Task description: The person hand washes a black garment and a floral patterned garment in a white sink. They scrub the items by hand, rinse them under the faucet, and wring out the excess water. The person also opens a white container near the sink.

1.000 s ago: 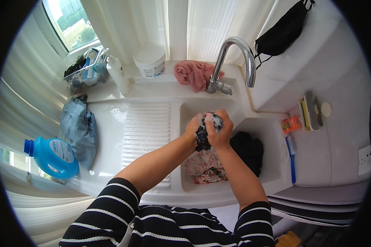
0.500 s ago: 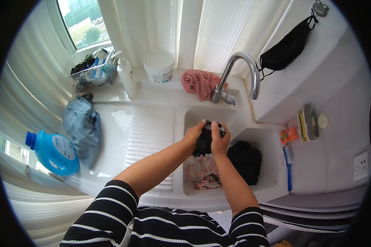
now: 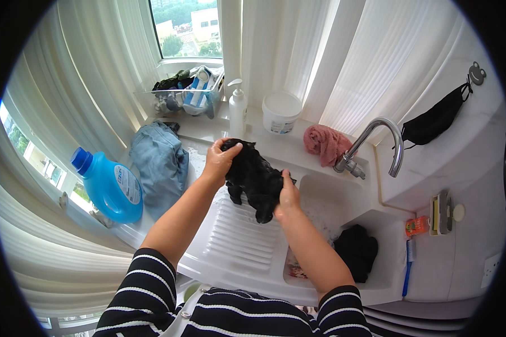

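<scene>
A wet black garment (image 3: 254,178) is stretched out between my two hands above the ribbed washboard (image 3: 242,236). My left hand (image 3: 218,161) is closed on its upper left end. My right hand (image 3: 288,196) grips the opposite end near the sink basin (image 3: 327,194), its fingers partly behind the cloth. I cannot tell what kind of garment it is. Below my right forearm, a sliver of floral pinkish cloth (image 3: 296,272) shows in the basin. Another bundle of black cloth (image 3: 357,253) lies in the smaller compartment to the right.
Left stand a blue detergent bottle (image 3: 109,185) and crumpled light-blue cloth (image 3: 160,157). Behind are a clear bin (image 3: 208,101), a white pump bottle (image 3: 238,115), a white tub (image 3: 281,112), a pink towel (image 3: 327,145) and the curved faucet (image 3: 396,151). A blue brush (image 3: 409,267) lies right.
My hands have moved left from over the basin to the washboard and apart, spreading the bunched black garment between them. The whole view has swung left.
</scene>
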A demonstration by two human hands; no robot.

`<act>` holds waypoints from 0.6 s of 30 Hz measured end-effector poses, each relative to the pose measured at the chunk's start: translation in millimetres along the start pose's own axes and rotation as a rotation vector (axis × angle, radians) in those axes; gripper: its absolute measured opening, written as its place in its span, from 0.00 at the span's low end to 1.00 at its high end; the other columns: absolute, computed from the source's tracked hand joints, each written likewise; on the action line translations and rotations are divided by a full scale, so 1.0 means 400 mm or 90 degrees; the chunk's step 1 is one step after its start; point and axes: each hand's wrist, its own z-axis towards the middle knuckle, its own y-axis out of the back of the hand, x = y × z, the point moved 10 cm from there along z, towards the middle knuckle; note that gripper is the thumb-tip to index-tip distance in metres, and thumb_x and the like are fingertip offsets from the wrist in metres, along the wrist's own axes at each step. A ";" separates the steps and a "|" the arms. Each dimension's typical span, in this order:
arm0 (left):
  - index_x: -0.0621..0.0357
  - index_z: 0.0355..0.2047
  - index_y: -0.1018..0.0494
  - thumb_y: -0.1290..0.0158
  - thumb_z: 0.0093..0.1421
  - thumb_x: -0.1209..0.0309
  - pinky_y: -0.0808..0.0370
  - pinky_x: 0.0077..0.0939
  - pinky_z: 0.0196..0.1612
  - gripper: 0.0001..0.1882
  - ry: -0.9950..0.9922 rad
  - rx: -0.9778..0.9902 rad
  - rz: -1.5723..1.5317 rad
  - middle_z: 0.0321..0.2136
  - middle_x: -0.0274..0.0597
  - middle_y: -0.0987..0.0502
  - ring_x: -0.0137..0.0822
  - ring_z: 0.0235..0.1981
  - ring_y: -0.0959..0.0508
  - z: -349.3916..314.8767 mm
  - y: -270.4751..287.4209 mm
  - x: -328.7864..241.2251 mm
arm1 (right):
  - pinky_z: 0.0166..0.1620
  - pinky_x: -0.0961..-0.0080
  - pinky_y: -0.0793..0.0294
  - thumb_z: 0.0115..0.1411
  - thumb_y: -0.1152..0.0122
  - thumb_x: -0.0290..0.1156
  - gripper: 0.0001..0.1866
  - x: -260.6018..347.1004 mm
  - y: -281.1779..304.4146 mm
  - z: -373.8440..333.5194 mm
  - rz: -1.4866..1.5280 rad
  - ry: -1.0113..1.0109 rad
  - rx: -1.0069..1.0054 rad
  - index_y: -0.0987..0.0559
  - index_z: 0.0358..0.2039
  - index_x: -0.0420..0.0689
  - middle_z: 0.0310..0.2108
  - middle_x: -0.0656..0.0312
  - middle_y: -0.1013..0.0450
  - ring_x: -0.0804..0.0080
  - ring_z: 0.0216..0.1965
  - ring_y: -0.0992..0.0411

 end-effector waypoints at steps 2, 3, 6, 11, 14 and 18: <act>0.63 0.42 0.29 0.40 0.55 0.72 0.26 0.22 0.38 0.16 -0.141 -0.076 0.045 0.33 0.39 0.25 0.29 0.33 0.24 0.035 0.082 -0.086 | 0.52 0.60 0.30 0.64 0.50 0.50 0.22 -0.056 -0.094 0.087 -0.034 0.040 0.066 0.28 0.47 0.44 0.46 0.61 0.28 0.63 0.48 0.29; 0.65 0.44 0.29 0.40 0.54 0.67 0.27 0.28 0.44 0.20 -0.227 -0.166 0.241 0.36 0.45 0.24 0.37 0.39 0.24 0.068 0.161 -0.112 | 0.50 0.64 0.30 0.64 0.50 0.51 0.21 -0.081 -0.158 0.097 -0.104 0.032 0.078 0.28 0.45 0.45 0.46 0.63 0.28 0.65 0.49 0.30; 0.62 0.47 0.29 0.44 0.57 0.57 0.37 0.46 0.55 0.24 -0.351 -0.179 0.568 0.47 0.57 0.28 0.55 0.52 0.32 0.120 0.241 -0.081 | 0.56 0.71 0.38 0.63 0.47 0.49 0.27 -0.136 -0.277 0.160 -0.270 0.135 0.145 0.30 0.54 0.41 0.52 0.60 0.31 0.69 0.55 0.35; 0.43 0.65 0.43 0.46 0.53 0.44 0.54 0.69 0.61 0.41 0.005 0.127 1.067 0.69 0.52 0.62 0.55 0.69 0.66 0.006 0.097 0.098 | 0.54 0.74 0.35 0.62 0.44 0.41 0.25 -0.129 -0.152 0.207 -0.494 0.143 0.139 0.29 0.54 0.38 0.51 0.57 0.30 0.69 0.52 0.33; 0.43 0.65 0.46 0.51 0.58 0.46 0.54 0.69 0.61 0.38 -0.101 0.052 1.160 0.68 0.53 0.61 0.54 0.69 0.63 0.029 0.117 0.160 | 0.50 0.75 0.34 0.62 0.45 0.38 0.21 -0.048 -0.066 0.115 -0.570 0.091 0.126 0.27 0.52 0.39 0.49 0.59 0.28 0.72 0.49 0.31; 0.44 0.64 0.45 0.53 0.61 0.49 0.49 0.70 0.58 0.34 -0.156 -0.063 1.188 0.67 0.54 0.57 0.55 0.68 0.57 0.094 0.120 0.190 | 0.41 0.75 0.29 0.60 0.43 0.38 0.17 0.121 0.156 0.048 -0.539 0.159 0.050 0.23 0.44 0.39 0.37 0.61 0.24 0.73 0.36 0.26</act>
